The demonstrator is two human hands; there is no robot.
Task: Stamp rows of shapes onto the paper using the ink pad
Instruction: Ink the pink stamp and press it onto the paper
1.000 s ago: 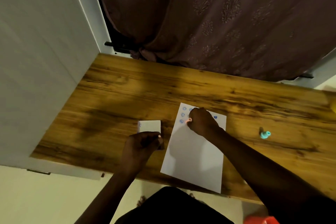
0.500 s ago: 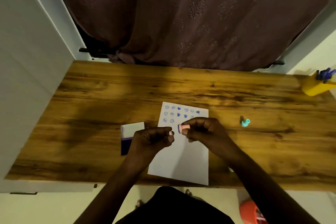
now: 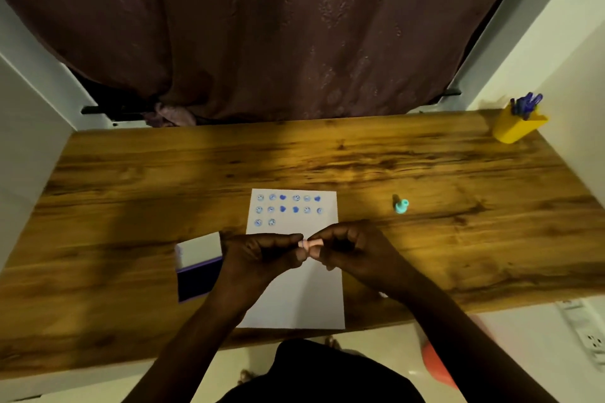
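Observation:
A white sheet of paper (image 3: 294, 298) lies on the wooden table (image 3: 131, 180), with blue stamped shapes (image 3: 288, 209) in two full rows and a short third row near its far edge. Both hands meet above the middle of the sheet. My right hand (image 3: 352, 247) pinches a small pink stamp (image 3: 311, 244) between thumb and fingers. My left hand (image 3: 258, 253) touches the stamp's left end with its fingertips. An open ink pad (image 3: 198, 267), white lid up and dark blue pad below, sits just left of my left hand.
A teal stamp (image 3: 402, 206) stands on the table right of the paper. A yellow holder with blue pens (image 3: 517, 124) sits at the far right corner. A dark curtain (image 3: 278, 26) hangs behind the table. White walls flank both sides.
My right hand lifted the pink stamp off the paper's third row and drew it back toward me. My left hand left the ink pad and came to the stamp. The view shifted right.

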